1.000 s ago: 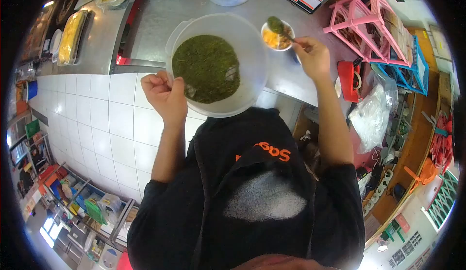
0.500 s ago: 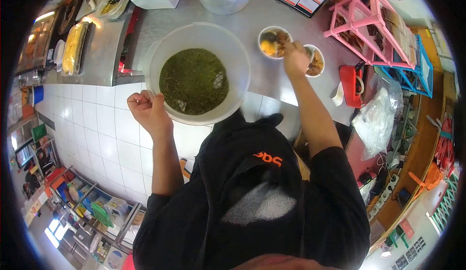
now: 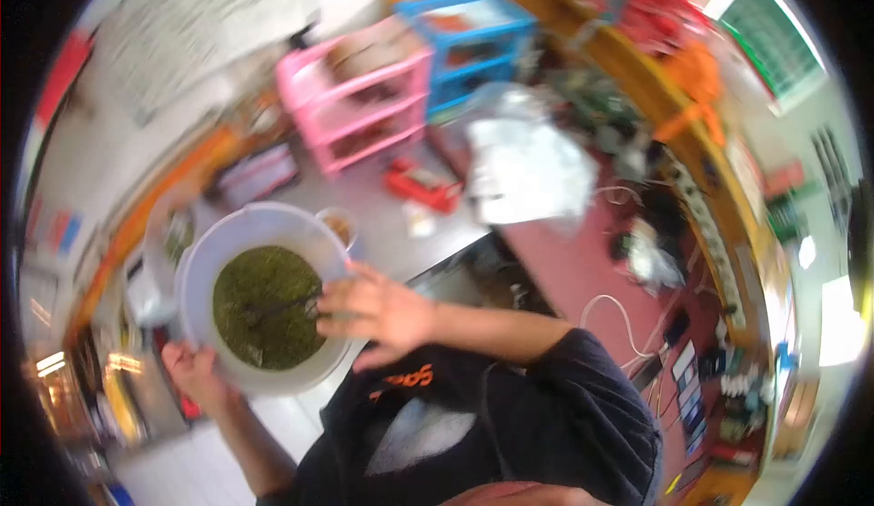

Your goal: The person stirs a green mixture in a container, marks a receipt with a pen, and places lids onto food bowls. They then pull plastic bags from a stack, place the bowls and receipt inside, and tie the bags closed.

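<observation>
A large translucent white bucket [image 3: 202, 265] is tilted toward me, with a mass of chopped green herbs [image 3: 264, 324] in its bottom. My left hand [image 3: 196, 374] is at its lower left side, fingers curled at the rim. Over the right rim is my right hand [image 3: 387, 313], its fingers stretched and apart, their tips inside the bucket. A dark, elongated shape [image 3: 278, 307] lies across the herbs near those fingertips; blur hides what it is. Just behind the bucket, a small white bowl [image 3: 339, 226] with brownish food stands on the metal counter [image 3: 378, 224].
A pink rack [image 3: 364, 96] and a blue rack [image 3: 473, 46] stand at the back. A red tape dispenser [image 3: 421, 185] and white plastic bags [image 3: 523, 169] lie to the right. Behind the bucket is a tablet [image 3: 258, 176]. Cables [image 3: 619, 315] run over the reddish surface.
My view has swung to the right and blurred. My right hand has left the small bowls and come to the bucket's right rim. The left hand stays at the bucket; one bowl no longer shows.
</observation>
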### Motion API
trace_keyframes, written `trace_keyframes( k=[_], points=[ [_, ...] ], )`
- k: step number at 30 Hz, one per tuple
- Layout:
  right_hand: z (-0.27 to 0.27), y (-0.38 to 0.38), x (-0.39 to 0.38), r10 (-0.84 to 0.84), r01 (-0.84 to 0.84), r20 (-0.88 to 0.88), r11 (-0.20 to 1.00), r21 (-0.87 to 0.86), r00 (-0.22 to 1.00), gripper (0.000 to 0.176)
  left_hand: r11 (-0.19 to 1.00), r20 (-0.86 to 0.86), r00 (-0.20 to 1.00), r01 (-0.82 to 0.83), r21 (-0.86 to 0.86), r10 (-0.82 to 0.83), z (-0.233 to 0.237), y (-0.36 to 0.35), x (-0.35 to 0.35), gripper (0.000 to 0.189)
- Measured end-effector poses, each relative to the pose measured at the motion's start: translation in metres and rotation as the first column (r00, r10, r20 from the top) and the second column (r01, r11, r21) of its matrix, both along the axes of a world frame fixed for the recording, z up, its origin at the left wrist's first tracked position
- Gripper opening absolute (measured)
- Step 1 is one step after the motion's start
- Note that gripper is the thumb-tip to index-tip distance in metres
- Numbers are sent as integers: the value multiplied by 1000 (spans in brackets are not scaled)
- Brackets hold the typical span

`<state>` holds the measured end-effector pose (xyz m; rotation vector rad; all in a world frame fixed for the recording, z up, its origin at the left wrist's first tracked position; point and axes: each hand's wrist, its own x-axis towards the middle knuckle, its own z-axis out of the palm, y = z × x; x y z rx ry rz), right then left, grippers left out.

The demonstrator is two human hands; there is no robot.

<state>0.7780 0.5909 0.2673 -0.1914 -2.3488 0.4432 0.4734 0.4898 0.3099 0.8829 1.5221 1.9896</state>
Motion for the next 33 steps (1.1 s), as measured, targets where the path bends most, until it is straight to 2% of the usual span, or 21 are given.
trace_keyframes(
  k=[1,3,4,5,7,9,11,12,13,14,15,16,17,19,20,22,26,28,31,32,33],
  points=[
    [9,-4,34,-66,66,-12,997,31,998,66,987,89,991,86,134,-98,26,19,44,36],
    [13,-3,101,-229,236,-82,967,90,970,62,938,80,956,258,231,-283,37,59,100,37],
    [24,0,132,-319,362,-241,918,160,917,45,894,72,920,353,275,-385,48,76,132,37],
    [29,6,166,-345,396,-254,899,188,903,45,871,56,905,387,303,-421,55,94,164,37],
    [42,16,237,-457,618,-441,702,355,773,39,799,38,833,516,311,-553,90,128,255,35],
    [77,16,312,-381,642,-532,588,492,756,23,709,49,730,642,293,-681,120,156,331,33],
    [136,-15,382,-501,707,-500,459,538,706,14,526,40,547,779,342,-836,163,175,427,36],
    [163,-23,417,-501,691,-491,386,611,713,26,419,70,419,854,308,-905,174,190,463,39],
    [209,-42,458,-589,788,-564,227,572,579,49,269,-32,287,927,260,-957,182,232,530,39],
    [226,-52,480,-664,805,-553,128,579,503,68,203,-89,227,954,222,-970,188,251,566,42],
    [241,-57,504,-701,826,-577,31,563,419,69,109,-76,125,976,186,-989,200,257,596,44],
    [251,-61,532,-726,823,-593,-65,564,349,71,81,-65,90,987,138,-994,208,265,620,29],
    [259,-64,552,-726,847,-644,-168,505,241,69,55,-27,60,989,135,-998,207,275,638,30],
    [271,-68,593,-704,889,-702,-248,385,107,57,68,-43,74,990,123,-996,189,283,662,30],
    [280,-65,606,-687,827,-725,-431,361,-42,54,82,-25,86,988,129,-996,174,285,668,30],
    [296,-50,642,-662,755,-718,-578,308,-215,56,126,-91,130,991,51,-987,136,281,672,28],
    [305,5,701,-696,748,-709,-530,400,-115,50,127,-46,124,990,-63,-991,69,292,647,26],
    [293,33,725,-710,494,-658,-679,544,-252,43,180,-19,179,968,-173,-984,47,301,618,23],
    [268,63,768,-652,499,-683,-735,460,-331,40,368,9,379,903,-221,-925,32,299,560,21],
    [270,66,752,-630,462,-591,-775,431,-505,40,418,26,437,875,-244,-899,28,299,541,20],
    [274,77,740,-627,468,-597,-776,423,-500,40,426,18,443,872,-240,-896,20,299,525,20]
  ],
)
